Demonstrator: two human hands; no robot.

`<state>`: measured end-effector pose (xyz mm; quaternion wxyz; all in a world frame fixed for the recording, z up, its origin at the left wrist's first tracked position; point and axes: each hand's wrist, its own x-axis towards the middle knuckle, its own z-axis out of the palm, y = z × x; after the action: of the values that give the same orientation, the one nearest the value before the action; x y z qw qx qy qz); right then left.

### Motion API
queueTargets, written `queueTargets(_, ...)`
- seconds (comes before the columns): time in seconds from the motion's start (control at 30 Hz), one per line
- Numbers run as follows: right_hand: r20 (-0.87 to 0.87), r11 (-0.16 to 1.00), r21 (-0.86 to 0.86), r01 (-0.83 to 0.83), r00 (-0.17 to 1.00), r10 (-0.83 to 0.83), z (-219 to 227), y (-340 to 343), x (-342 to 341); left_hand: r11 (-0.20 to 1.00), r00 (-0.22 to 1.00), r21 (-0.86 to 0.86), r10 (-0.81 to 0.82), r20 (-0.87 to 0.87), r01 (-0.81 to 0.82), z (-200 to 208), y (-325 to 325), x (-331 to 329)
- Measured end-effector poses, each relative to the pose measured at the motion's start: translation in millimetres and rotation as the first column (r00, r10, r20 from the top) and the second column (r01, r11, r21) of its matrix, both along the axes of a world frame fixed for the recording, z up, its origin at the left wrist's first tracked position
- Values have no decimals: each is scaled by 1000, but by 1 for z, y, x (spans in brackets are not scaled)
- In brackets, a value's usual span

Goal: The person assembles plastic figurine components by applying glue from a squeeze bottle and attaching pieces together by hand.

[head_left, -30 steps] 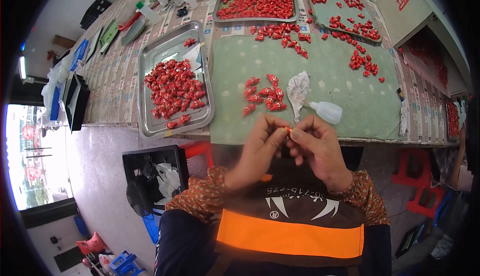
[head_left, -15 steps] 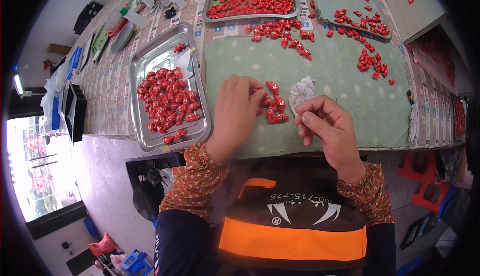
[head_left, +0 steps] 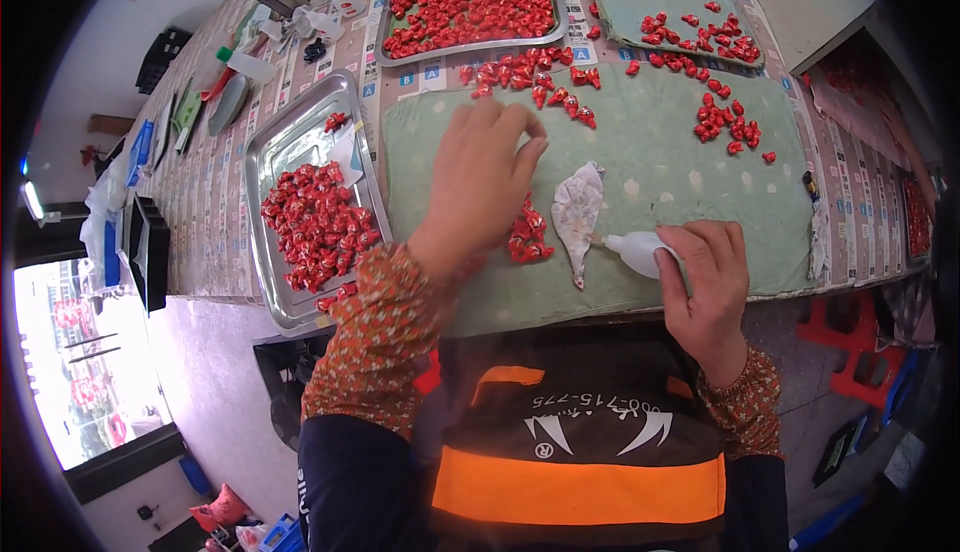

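Those little red pieces [head_left: 527,235] mid-frame look light, crinkly and easy to scatter, so I'd pinch one at a time by its edges. The left hand [head_left: 480,180] lies palm-down over the pile, fingers curled; can't tell if it's got one. The right hand [head_left: 705,277] is wrapped around a small white squeeze bottle [head_left: 632,250], lower right, nozzle touching a stained rag [head_left: 578,214].

Shiny metal tray [head_left: 262,162], matt cloth mat [head_left: 650,167]

We see a long worktable [head_left: 250,152] running toward twelve o'clock, grey floor [head_left: 215,372] at seven, bright window [head_left: 90,372] at eight, red stools [head_left: 850,347] at four.
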<state>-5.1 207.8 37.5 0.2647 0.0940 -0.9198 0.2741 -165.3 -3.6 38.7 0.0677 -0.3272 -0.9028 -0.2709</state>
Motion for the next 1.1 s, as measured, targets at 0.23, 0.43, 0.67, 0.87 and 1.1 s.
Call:
queueTargets(0.23, 216, 990, 140, -33, 976, 2, -8, -11, 3, 992, 978, -121, 16, -209, -42, -22, 49, -36)
queueTargets(0.43, 256, 986, 160, -50, 967, 8, -23, -11, 5, 968, 998, -249, 13, -66, -30, -27, 58, -34)
queueTargets(0.67, 234, 987, 136, -81, 971, 47, -26, -5, 4, 987, 997, -160, -11, -77, -2, -31, 46, -30)
queueTargets(0.87, 211, 981, -184, -63, 972, 102, -21, 1, 9, 992, 995, -106, -75, -58, 69, -38, 35, -30)
queueTargets(1.1, 311, 841, -539, 38, 937, 157, -18, 8, 21, 981, 984, 77, -180, 18, 178, -11, 25, -7)
